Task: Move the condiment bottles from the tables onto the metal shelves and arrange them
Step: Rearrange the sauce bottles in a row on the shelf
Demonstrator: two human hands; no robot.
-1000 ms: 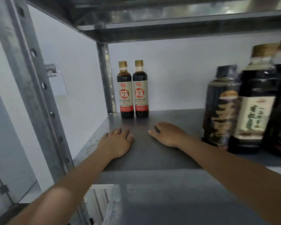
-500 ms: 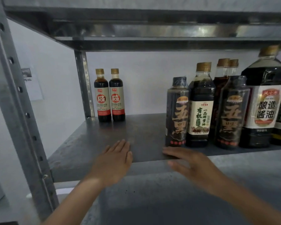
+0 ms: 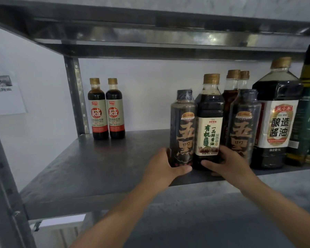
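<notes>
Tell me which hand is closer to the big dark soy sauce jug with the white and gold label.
Right. The right hand grips the cream-labelled dark bottle, left of the big white-labelled jug; the left hand grips the black-wrapped bottle farther left.

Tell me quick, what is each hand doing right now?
Left hand: closed, gripping the base of the black-wrapped bottle.
Right hand: closed, gripping the base of the cream-label bottle.
</notes>
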